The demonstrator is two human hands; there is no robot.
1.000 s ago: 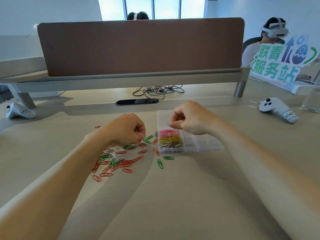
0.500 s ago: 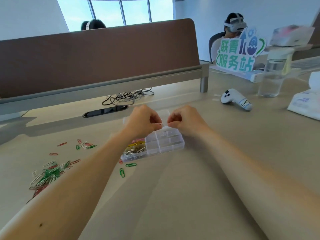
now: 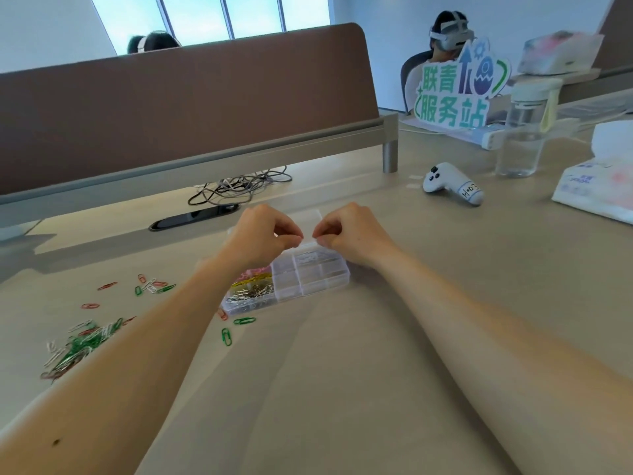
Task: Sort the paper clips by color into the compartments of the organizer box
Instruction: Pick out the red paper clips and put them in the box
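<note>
We found a pale wood-grain counter (image 3: 394, 354) carrying all items, with a brown divider panel (image 3: 178, 108) standing along its far edge. Toward the far right corner stood a green-lettered sign (image 3: 455, 94), a clear water bottle (image 3: 524, 132) and a tissue pack (image 3: 596, 186); a white controller (image 3: 452, 183) lay just in front of them. A tangle of grey cables (image 3: 236, 188) lay under the divider.

The clear organizer box (image 3: 308, 279) sat near the counter's centre. Its leftmost compartments held pink, yellow and silver clips, one colour each; the remaining compartments looked mostly clear, though we could not tell their contents. Our left hand (image 3: 257, 238) and right hand (image 3: 352, 234) were both above the box's far side, each curled with thumb and forefinger pinched, tips almost meeting. Something small and pale sat between the fingertips; we could not tell what.

Loose paper clips (image 3: 78, 347), green, red and white, lay heaped near the left edge, with stragglers just beside the box.
</note>
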